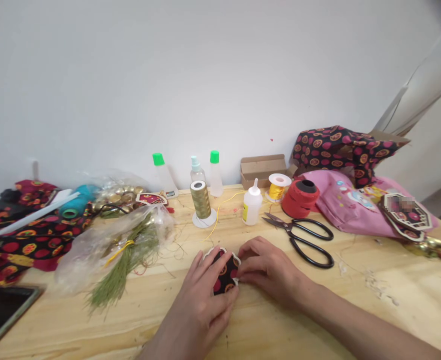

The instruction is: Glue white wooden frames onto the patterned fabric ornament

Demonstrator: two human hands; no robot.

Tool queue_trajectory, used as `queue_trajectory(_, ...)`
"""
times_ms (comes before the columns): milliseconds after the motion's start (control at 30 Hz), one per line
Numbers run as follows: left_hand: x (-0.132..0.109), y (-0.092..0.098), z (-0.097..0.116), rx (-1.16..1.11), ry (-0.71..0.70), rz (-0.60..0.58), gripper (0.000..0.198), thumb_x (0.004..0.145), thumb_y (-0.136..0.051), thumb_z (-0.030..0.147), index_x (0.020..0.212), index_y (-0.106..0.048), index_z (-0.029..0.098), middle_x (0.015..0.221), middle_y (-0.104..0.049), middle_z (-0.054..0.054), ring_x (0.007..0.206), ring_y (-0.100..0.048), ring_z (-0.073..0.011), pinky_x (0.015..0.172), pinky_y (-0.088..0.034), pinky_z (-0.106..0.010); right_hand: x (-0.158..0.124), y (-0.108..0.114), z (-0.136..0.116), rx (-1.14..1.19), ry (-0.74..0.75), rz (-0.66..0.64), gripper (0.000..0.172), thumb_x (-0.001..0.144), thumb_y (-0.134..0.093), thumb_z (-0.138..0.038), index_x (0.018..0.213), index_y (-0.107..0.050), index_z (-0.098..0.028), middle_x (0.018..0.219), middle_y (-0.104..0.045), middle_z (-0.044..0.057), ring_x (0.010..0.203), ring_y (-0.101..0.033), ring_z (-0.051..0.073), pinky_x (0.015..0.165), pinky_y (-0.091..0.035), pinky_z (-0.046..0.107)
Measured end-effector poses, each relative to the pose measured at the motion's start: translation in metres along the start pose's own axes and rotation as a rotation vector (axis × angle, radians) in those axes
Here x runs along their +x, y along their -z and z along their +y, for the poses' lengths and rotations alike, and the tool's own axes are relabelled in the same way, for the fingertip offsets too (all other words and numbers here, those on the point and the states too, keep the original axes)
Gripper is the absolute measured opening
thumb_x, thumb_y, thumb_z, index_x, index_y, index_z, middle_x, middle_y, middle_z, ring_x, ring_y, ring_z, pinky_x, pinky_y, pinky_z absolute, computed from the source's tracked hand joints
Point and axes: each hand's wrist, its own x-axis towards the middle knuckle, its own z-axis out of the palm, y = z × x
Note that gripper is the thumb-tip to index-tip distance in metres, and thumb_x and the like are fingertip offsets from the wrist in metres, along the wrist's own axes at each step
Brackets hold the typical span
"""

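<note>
On the wooden table lies a small black fabric-covered piece (pixel 226 270) with a red and orange print and a white scalloped edge. My left hand (pixel 205 295) steadies it, fingers across its top and thumb along the near edge. At its right side, my right hand (pixel 267 267) pinches the edge between thumb and fingers. Part of the piece is hidden beneath my left fingers. Black-handled scissors (pixel 299 237) lie open just beyond my right hand. A white glue bottle (pixel 252 205) with a pointed nozzle stands behind the piece.
Thread spools in gold (pixel 200 200), red (pixel 300 199) and yellow (pixel 276 191) stand toward the wall. Left are a green tassel bundle (pixel 120 265), a plastic bag (pixel 81 257), printed cloth (pixel 36 250) and a phone (pixel 4 312). A pink bag (pixel 340 200) lies right.
</note>
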Motion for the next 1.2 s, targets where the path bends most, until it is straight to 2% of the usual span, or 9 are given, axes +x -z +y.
queue_trajectory(133, 0.001, 0.004, -0.003, 0.009, 0.021, -0.092, 0.028, 0.081, -0.048, 0.011, 0.101, -0.062, 0.024, 0.132, -0.045, -0.013, 0.127, -0.033, -0.0298, 0.094, -0.035, -0.059, 0.0, -0.001, 0.001, 0.007, -0.013, -0.004, 0.007, 0.075, -0.066, -0.019, 0.077, -0.072, -0.021, 0.084, -0.062, 0.006, 0.081, -0.054, 0.018, 0.071, -0.045, 0.029)
queue_trajectory(333, 0.0, 0.005, -0.005, -0.03, 0.064, -0.081, 0.022, 0.081, -0.051, 0.015, 0.091, -0.066, 0.028, 0.132, -0.045, -0.008, 0.127, -0.032, -0.0294, 0.096, -0.033, -0.059, 0.0, -0.003, 0.003, 0.014, -0.006, 0.012, 0.006, 0.074, -0.066, -0.021, 0.076, -0.072, -0.023, 0.083, -0.062, 0.005, 0.08, -0.054, 0.017, 0.07, -0.045, 0.029)
queue_trajectory(500, 0.003, 0.009, 0.0, -0.016, 0.086, -0.093, 0.022, 0.079, -0.051, 0.015, 0.093, -0.064, 0.025, 0.135, -0.042, -0.01, 0.127, -0.032, -0.03, 0.097, -0.031, -0.061, 0.0, -0.003, 0.001, -0.009, -0.005, 0.002, 0.006, 0.075, -0.066, -0.022, 0.077, -0.071, -0.022, 0.083, -0.06, 0.005, 0.08, -0.054, 0.017, 0.07, -0.044, 0.029)
queue_trajectory(667, 0.008, 0.006, 0.006, 0.017, 0.137, -0.031, 0.015, 0.078, -0.052, 0.015, 0.08, -0.066, 0.022, 0.13, -0.047, -0.011, 0.126, -0.034, -0.0312, 0.096, -0.03, -0.063, -0.001, -0.003, -0.004, -0.014, -0.032, 0.001, 0.006, 0.076, -0.064, -0.021, 0.077, -0.07, -0.023, 0.081, -0.058, 0.004, 0.077, -0.052, 0.016, 0.067, -0.044, 0.028)
queue_trajectory(933, 0.011, 0.0, 0.011, -0.004, 0.134, 0.058, 0.021, 0.076, -0.049, 0.009, 0.069, -0.066, 0.02, 0.123, -0.053, -0.013, 0.122, -0.04, -0.0333, 0.091, -0.035, -0.064, 0.0, -0.003, -0.007, -0.019, 0.001, 0.001, 0.009, 0.078, -0.061, -0.02, 0.076, -0.07, -0.021, 0.08, -0.056, 0.005, 0.076, -0.051, 0.016, 0.065, -0.043, 0.027)
queue_trajectory(1200, 0.01, 0.001, 0.009, -0.018, 0.092, 0.063, 0.024, 0.077, -0.049, 0.006, 0.076, -0.068, 0.02, 0.124, -0.053, -0.012, 0.121, -0.041, -0.0331, 0.091, -0.039, -0.062, -0.001, -0.003, -0.007, -0.008, -0.038, -0.003, 0.009, 0.078, -0.061, -0.021, 0.076, -0.07, -0.022, 0.081, -0.055, 0.004, 0.075, -0.051, 0.016, 0.066, -0.044, 0.028)
